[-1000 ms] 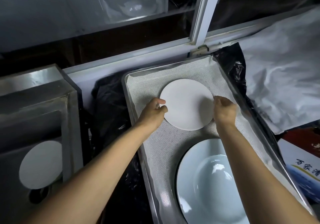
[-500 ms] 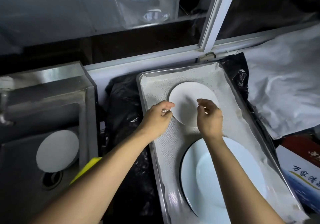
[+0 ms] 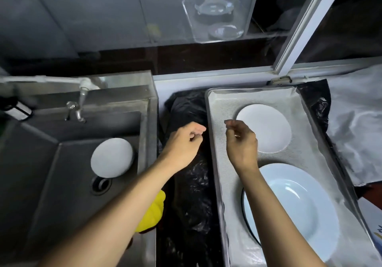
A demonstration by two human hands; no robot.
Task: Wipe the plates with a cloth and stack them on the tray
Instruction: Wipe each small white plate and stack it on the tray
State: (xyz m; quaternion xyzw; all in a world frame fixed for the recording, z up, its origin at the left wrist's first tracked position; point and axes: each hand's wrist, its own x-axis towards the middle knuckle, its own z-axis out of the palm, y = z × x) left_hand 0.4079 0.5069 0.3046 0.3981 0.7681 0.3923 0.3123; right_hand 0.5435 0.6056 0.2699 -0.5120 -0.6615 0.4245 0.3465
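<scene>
Two plates (image 3: 266,130) sit on the tray (image 3: 222,105). My left hand (image 3: 184,142) and right hand (image 3: 240,142) hang loose, empty. Next I grab the sink plate (image 3: 112,157).

Dim rm: steel sink (image 3: 51,184) left, white window frame (image 3: 304,24) behind.

A single wide-angle view is taken from the head, aimed forward and steeply down, close above both arms. The sink (image 3: 51,173) is framed left of the fingers of the left hand (image 3: 183,144), the tray (image 3: 223,105) under those of the right hand (image 3: 240,142), and the window frame (image 3: 299,28) beyond the fingertips.
</scene>
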